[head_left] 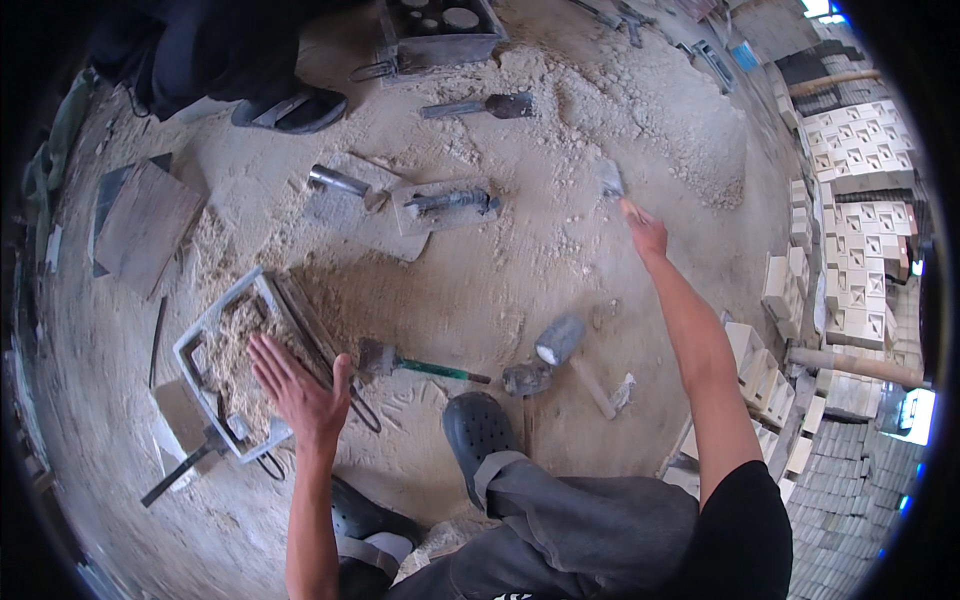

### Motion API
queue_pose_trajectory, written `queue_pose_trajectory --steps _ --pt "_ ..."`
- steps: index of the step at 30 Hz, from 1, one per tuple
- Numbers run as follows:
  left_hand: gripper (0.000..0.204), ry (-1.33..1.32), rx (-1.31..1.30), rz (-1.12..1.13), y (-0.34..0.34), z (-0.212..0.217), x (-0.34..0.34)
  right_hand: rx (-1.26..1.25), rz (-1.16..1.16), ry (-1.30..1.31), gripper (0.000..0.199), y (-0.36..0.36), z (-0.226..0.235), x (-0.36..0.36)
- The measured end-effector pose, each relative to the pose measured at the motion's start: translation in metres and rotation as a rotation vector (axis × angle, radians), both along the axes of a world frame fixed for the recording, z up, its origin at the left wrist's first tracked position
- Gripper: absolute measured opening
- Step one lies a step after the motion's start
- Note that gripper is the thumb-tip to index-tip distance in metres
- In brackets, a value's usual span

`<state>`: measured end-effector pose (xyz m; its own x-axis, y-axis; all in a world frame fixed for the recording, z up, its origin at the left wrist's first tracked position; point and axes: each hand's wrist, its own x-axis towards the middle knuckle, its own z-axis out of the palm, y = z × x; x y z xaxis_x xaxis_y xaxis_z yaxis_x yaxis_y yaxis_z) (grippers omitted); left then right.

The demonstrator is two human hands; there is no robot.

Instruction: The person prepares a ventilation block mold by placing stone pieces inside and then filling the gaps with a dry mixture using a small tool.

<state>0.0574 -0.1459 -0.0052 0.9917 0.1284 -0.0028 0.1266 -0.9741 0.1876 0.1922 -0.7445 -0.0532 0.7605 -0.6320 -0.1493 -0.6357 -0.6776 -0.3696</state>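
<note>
My left hand lies flat with fingers stretched out on damp-looking sand that fills a metal-rimmed moulding box at the left. The sand is heaped above parts of the rim, and my hand hides some of it. Out to the right, my right hand is closed around the wooden handle of a trowel. Its flat blade points away from me and touches the loose sand at the edge of the large sand pile.
A green-handled brush, a mallet and a dark lump lie before my feet. Farther off are a metal tube, a block with a dark top and another box. Pale moulded blocks stand stacked right. Another person's shoe shows far left.
</note>
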Motion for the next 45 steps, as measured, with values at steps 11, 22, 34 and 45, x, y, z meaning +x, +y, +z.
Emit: queue_pose_trajectory --steps 11,22,34,45 --pt "0.100 0.000 0.046 -0.045 0.004 -0.003 0.007 0.121 0.096 0.072 0.056 0.069 -0.011 0.160" --pt "0.110 0.115 0.057 -0.031 0.004 0.000 0.009 0.106 0.071 -0.194 0.069 0.044 -0.053 0.167" --pt "0.114 -0.187 -0.211 -0.015 0.079 -0.001 -0.023 0.327 0.458 -0.248 0.050 0.077 0.007 0.028" --pt "0.141 -0.364 -0.565 0.051 0.154 -0.008 -0.065 0.650 0.936 -0.120 0.047 0.274 0.057 -0.012"
